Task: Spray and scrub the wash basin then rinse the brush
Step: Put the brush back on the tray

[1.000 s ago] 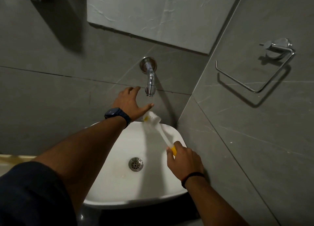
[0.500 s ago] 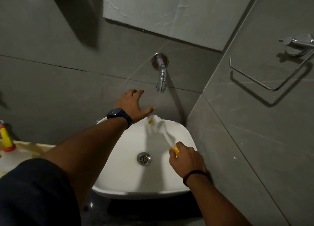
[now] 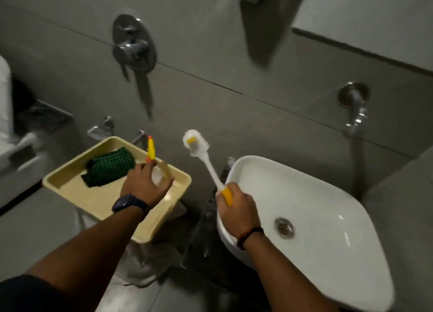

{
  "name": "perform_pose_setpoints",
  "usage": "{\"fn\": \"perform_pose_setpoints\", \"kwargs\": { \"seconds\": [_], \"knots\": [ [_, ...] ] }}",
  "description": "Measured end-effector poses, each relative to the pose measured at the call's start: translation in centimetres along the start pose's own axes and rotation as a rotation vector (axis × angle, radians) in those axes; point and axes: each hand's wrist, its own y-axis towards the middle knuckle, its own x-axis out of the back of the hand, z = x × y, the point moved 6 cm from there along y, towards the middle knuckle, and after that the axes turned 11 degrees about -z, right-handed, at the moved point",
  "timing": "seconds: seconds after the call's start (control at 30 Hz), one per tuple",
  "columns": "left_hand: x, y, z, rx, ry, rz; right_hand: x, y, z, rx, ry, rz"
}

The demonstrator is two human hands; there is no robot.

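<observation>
Reaching over the beige tray (image 3: pixel 70 183), the left hand (image 3: pixel 143 185) spreads its fingers around a clear spray bottle (image 3: pixel 151 151) at the tray's far right edge, not yet clasped. Right hand (image 3: pixel 236 208) grips the brush (image 3: pixel 206 161) by its yellow handle, bristles angled up-left, beside the wash basin (image 3: pixel 328 206).

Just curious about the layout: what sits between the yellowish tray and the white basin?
In the head view, only the brush in the right hand rises between tray and basin; behind is bare grey wall.
</observation>
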Motion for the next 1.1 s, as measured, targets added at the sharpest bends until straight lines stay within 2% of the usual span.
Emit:
{"fn": "perform_pose_setpoints", "kwargs": {
  "seconds": [0.13, 0.23, 0.4, 0.53, 0.67, 0.83, 1.1],
  "knots": [
    [1.6, 1.1, 10.9, 0.204, 0.166, -0.044, -10.7, 1.4, 4.8, 0.204, -0.060, 0.302],
    [2.0, 2.2, 17.0, 0.296, 0.223, -0.061, -18.7, 1.7, 6.4, 0.274, -0.102, 0.462],
    [0.8, 4.2, 24.1, 0.297, 0.323, -0.022, -29.0, 1.3, 7.4, 0.365, -0.184, 0.591],
    [-1.0, 5.4, 27.0, 0.240, 0.356, 0.040, -34.3, 0.3, 7.6, 0.489, -0.244, 0.643],
    [-2.7, 5.6, 28.2, 0.175, 0.318, 0.099, -37.7, -0.6, 7.5, 0.507, -0.261, 0.694],
    [-3.6, 5.6, 28.8, 0.129, 0.352, 0.103, -40.1, -1.1, 7.1, 0.436, -0.270, 0.732],
    [-2.8, 7.5, 26.2, 0.103, 0.363, 0.149, -37.9, 0.5, 7.4, 0.456, -0.294, 0.656]
  ]
}}
